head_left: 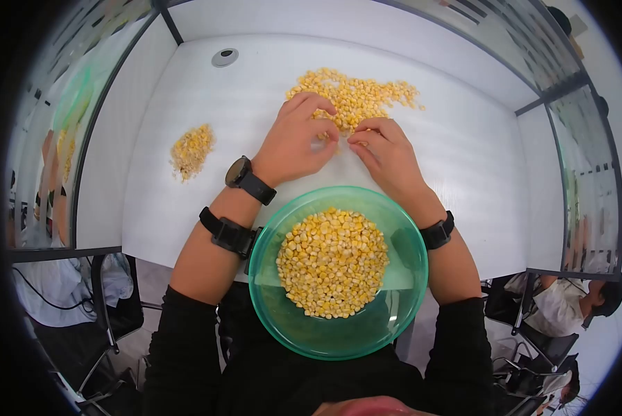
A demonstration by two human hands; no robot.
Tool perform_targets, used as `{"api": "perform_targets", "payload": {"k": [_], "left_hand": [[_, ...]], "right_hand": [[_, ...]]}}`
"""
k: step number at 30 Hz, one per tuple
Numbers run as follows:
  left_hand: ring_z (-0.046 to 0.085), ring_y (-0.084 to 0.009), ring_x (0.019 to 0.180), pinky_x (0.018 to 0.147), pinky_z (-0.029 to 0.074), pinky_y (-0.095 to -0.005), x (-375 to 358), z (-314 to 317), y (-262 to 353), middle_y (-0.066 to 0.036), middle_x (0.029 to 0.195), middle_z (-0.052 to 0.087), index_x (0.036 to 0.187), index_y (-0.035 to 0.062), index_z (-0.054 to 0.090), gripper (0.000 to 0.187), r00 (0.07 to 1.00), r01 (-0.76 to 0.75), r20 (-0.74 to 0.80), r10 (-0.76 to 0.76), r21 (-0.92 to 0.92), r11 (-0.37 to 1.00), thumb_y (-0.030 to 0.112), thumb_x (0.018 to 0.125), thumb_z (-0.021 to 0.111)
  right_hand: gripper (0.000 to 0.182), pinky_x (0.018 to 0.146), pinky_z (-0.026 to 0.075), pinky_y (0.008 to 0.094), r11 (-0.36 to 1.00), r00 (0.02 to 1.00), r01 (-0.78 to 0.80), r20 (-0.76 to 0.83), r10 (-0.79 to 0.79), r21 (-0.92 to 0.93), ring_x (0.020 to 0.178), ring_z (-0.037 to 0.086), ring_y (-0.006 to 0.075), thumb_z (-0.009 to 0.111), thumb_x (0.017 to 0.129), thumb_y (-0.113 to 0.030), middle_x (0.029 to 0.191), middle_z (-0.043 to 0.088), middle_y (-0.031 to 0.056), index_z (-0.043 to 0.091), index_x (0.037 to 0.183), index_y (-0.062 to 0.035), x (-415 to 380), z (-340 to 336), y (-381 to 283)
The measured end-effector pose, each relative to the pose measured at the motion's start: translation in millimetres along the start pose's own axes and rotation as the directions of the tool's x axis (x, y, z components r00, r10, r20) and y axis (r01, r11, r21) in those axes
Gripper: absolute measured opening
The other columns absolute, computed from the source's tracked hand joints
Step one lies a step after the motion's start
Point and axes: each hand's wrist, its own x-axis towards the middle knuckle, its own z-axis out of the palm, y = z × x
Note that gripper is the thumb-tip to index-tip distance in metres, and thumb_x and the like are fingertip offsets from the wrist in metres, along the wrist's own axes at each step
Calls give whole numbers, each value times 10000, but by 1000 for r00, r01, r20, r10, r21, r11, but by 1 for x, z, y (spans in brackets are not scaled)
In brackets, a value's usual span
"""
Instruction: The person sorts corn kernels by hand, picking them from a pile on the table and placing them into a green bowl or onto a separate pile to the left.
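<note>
Both hands [338,142] curled over corn kernels [356,93]

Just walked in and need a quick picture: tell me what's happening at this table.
A person sits at a white table, both hands working at the near edge of a large pile of corn kernels. The left hand and right hand have their fingers pinched at kernels. A green bowl of kernels sits close to the person, and a smaller pile lies to the left.
</note>
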Motion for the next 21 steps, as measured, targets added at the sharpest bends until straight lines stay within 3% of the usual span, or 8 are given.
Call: {"api": "perform_targets", "payload": {"k": [5, 8, 21], "left_hand": [[538, -323, 1293, 1109, 438, -446, 1, 0, 0, -50, 1242, 648, 892, 122, 754, 110, 1000, 3, 1, -3, -30, 1000, 90, 808, 818], [535, -314, 1296, 1106, 443, -439, 2, 3, 2, -42, 1247, 651, 892, 126, 760, 111, 999, 31, -13, -32, -113, 993, 99, 815, 835], [538, -283, 1297, 1091, 460, -418, 1, 3, 2, -40, 1279, 659, 930, 142, 790, 121, 996, 90, 18, -89, -183, 979, 111, 829, 849]], "right_hand": [[100, 841, 575, 399, 996, 996, 81, -42, -80, 22, 985, 696, 278, 785, 916, -111, 1073, 735, 65, 759, 1009, -84, 5, -4, -2], [123, 801, 588, 384, 996, 998, -59, 8, 59, 67, 933, 717, 269, 790, 915, -108, 1023, 756, 70, 762, 1035, -97, 1, -4, -5], [238, 747, 598, 348, 995, 999, -36, -37, 40, 95, 855, 744, 224, 847, 853, -82, 988, 760, 69, 758, 1074, -103, 3, -7, -11]]}}
